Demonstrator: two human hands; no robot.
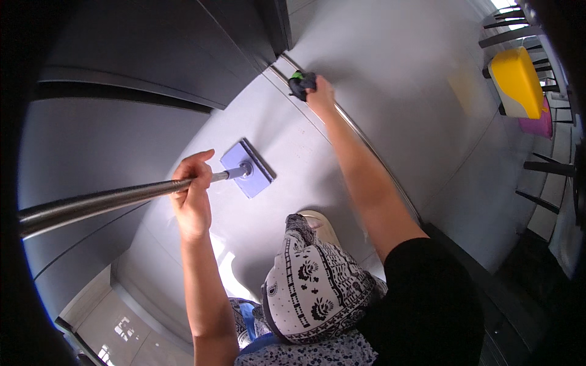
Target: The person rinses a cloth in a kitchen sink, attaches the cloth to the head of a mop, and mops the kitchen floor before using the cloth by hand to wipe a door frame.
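Observation:
My left hand (192,196) grips the metal pole (114,201) of a flat mop. Its lilac rectangular mop head (249,169) lies flat on the pale tiled floor, joined to the pole by a swivel. My right arm reaches forward, and my right hand (322,96) grasps a crumpled black bundle with a bright green patch (302,85). Whether the bundle is cloth or plastic I cannot tell. It is over the metal floor track (361,132), close to the end of the dark cabinet.
Dark cabinet fronts (123,132) run along the left. At the right stand a yellow and grey stool-like item (517,82), a pink one (538,120) behind it, and black furniture legs (549,168). My foot in a cream slipper (322,226) is near the mop head.

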